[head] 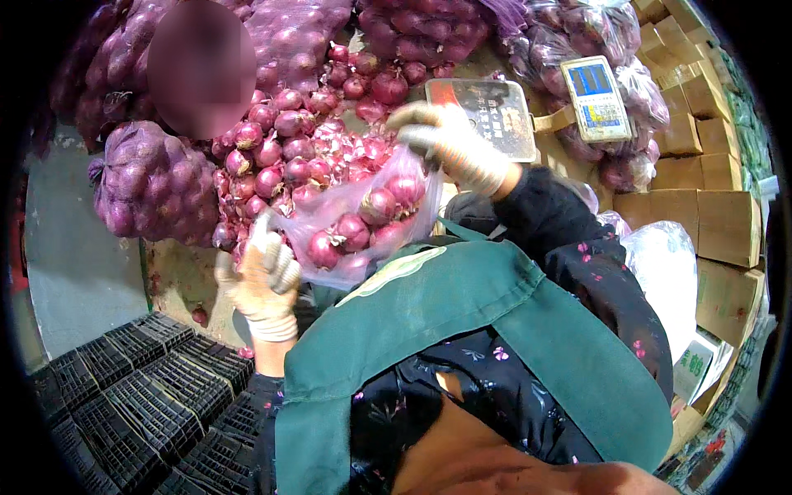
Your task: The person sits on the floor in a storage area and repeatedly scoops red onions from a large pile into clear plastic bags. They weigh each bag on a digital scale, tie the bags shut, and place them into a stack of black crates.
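A thin pinkish translucent plastic bag [387, 238] with several red onions [351, 232] inside lies slanted against my front. My right hand [448, 142], in a pale knitted work glove, grips the bag's upper right edge. At its left side is my left hand [263, 281], gloved too, with its fingers curled and the bag's drawn-out corner at its fingertips. Both hands are slightly blurred. Beyond the bag spreads a heap of loose red onions [297, 148] among shed skins.
A digital scale's platform [513, 120] and display [597, 99] stand beyond my right hand. Purple mesh sacks of onions [154, 185] border the heap. Filled clear bags [625, 99] and cardboard boxes [724, 216] line the right. Black plastic crates [154, 396] lie at lower left.
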Demonstrator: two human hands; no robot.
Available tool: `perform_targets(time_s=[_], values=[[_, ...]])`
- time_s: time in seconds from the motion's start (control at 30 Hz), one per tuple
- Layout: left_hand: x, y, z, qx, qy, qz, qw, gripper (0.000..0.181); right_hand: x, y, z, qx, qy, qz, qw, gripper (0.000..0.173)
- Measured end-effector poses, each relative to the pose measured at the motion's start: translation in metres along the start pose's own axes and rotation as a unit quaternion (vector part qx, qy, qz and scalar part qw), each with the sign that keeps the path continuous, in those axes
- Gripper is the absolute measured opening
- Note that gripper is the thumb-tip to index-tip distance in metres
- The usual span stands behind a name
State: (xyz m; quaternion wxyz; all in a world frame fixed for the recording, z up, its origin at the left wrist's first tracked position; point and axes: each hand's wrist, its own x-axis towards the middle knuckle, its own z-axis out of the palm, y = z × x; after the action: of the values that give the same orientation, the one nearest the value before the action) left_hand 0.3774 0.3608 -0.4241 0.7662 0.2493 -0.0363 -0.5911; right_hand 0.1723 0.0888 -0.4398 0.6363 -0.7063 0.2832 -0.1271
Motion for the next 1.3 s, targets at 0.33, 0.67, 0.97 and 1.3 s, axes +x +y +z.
perform_targets(time_s=[0.33,0.67,0.97,1.3], values=[[0.132,0.008,0.153,0.037,-0.259,-0.091,0.961,0.082,-0.071,-0.06,-0.138,0.197,0.247,-0.175,0.933,0.033],[0.239,-0.11,0.088,0.135,-0.125,-0.164,0.969,0.06,-0.1,0.029,-0.193,0.083,0.36,-0.106,0.923,0.029],[0.313,-0.191,0.11,0.219,-0.12,-0.247,0.936,0.041,-0.064,0.136,-0.259,0.049,0.385,-0.022,0.921,0.043],[0.363,-0.154,0.14,0.146,-0.006,-0.116,0.982,0.041,-0.009,0.084,-0.29,-0.115,0.373,-0.146,0.909,0.046]])
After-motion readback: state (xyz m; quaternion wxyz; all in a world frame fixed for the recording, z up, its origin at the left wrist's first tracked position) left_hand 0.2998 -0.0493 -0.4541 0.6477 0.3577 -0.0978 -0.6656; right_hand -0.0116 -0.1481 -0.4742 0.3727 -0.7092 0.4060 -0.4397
